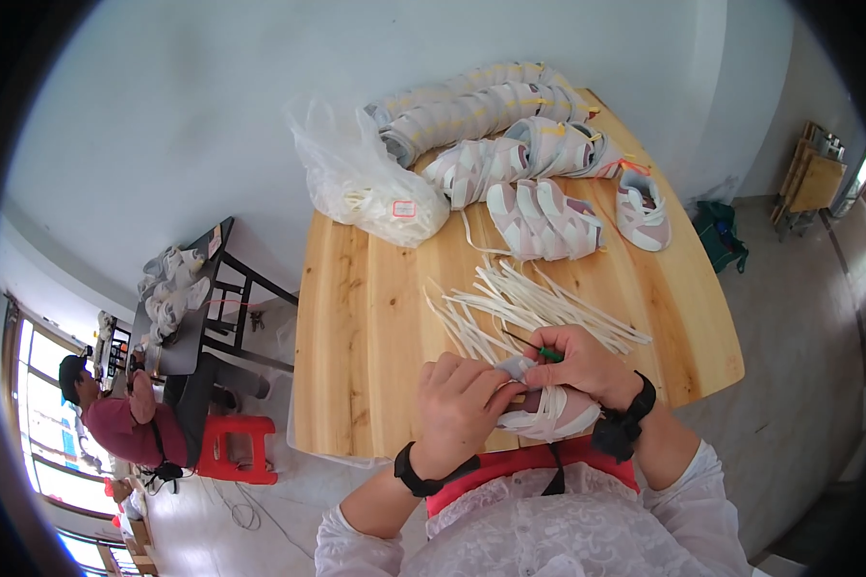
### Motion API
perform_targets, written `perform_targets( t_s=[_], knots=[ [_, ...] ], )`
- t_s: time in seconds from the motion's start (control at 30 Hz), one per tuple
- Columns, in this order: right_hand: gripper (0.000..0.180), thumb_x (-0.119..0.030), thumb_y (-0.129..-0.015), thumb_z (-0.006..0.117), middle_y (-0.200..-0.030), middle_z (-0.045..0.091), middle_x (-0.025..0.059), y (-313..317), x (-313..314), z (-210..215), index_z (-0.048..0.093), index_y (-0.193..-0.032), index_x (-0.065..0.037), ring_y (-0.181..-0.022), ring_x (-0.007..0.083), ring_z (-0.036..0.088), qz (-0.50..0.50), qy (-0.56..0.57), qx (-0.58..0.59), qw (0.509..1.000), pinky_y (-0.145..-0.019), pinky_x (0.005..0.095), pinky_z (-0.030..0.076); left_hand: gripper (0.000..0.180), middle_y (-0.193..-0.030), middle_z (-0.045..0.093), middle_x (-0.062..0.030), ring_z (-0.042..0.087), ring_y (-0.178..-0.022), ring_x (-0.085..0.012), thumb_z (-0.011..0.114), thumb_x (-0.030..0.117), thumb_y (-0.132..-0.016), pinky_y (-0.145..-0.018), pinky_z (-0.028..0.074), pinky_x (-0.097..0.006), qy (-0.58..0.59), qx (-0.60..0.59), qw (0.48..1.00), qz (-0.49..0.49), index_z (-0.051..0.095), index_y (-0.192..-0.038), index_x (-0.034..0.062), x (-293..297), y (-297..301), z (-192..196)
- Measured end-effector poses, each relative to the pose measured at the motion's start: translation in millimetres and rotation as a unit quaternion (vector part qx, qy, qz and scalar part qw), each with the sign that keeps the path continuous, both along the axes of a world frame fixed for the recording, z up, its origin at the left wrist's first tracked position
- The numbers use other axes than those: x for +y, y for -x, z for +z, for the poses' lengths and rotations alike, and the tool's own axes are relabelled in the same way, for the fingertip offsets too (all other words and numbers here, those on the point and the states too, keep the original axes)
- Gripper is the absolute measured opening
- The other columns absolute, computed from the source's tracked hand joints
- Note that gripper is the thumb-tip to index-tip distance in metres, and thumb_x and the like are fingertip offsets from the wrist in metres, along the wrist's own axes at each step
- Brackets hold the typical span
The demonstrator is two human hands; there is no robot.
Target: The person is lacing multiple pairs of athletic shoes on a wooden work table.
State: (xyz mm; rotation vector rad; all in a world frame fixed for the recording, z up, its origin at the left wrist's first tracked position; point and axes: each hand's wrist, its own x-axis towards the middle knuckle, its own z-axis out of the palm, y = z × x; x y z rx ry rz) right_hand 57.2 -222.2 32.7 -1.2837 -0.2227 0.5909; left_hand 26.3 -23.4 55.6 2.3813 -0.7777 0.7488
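Close in front of my body, at the table's near edge, is a pink and white shoe upper (560, 415) with a pale lace across its front. My left hand (460, 396) is closed on the grey collar end of it, the fingertips partly hiding that part. Between the thumb and fingers of my right hand (587, 363) is a green-handled awl (549, 354), its thin dark shaft pointing up and left. The right hand also rests against the upper. Just beyond both hands lies a loose spread of flat white shoelaces (539, 303).
Farther back on the wooden table (356, 356) are stacked shoe uppers (544, 221), long nested rolls of uppers (481, 120), a single upper (643, 216) and a clear plastic bag (380, 192) of laces. At left, a person (140, 423) sits on a red stool (236, 447) beside a dark table (178, 351).
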Motion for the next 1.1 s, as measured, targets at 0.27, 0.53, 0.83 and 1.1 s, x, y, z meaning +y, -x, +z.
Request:
perform_targets(
  t_s=[0.27,0.53,0.83,1.1],
  knots=[
    [0.025,-0.016,-0.077,0.079,-0.079,0.059,-0.0046,-3,-4,-6,0.061,-0.089,-0.004,-0.071,0.0020,0.051,0.035,0.100,-0.056,0.993,-0.062,0.0180,0.042,0.027,-0.073,0.061,0.0007,0.056,-0.068,-0.0203,0.076,0.009,-0.066,-0.063,0.039,-0.034,-0.026,0.007,1.000,-0.008,0.066,-0.091,0.0100,-6,2,-6],
    [0.023,-0.016,-0.080,0.077,-0.081,0.060,-0.0032,1,1,-13,0.061,-0.090,-0.002,-0.072,0.0028,0.052,-0.051,0.033,-0.014,0.998,-0.066,0.0191,0.046,0.028,-0.081,0.062,-0.0005,0.057,-0.073,-0.0199,0.074,0.007,-0.066,-0.066,0.040,-0.034,-0.031,-0.033,0.999,0.011,0.063,-0.092,0.0096,-13,3,-5],
    [0.025,-0.016,-0.075,0.078,-0.074,0.058,-0.0009,-5,0,-6,0.061,-0.085,-0.001,-0.069,0.0068,0.050,-0.051,0.138,-0.152,0.977,-0.062,0.0245,0.043,0.021,-0.075,0.057,-0.0044,0.056,-0.071,-0.0230,0.070,0.006,-0.066,-0.064,0.040,-0.036,-0.066,0.019,0.998,-0.006,0.057,-0.083,0.0086,-13,-21,-18],
    [0.024,-0.017,-0.070,0.074,-0.067,0.055,0.0043,-17,-8,15,0.060,-0.081,-0.001,-0.064,0.0130,0.050,0.003,0.215,-0.222,0.951,-0.060,0.0296,0.042,0.016,-0.071,0.055,-0.0098,0.056,-0.066,-0.0269,0.067,0.001,-0.069,-0.057,0.045,-0.037,0.055,0.154,0.986,-0.033,0.055,-0.080,0.0041,-13,-24,-7]
  ],
)
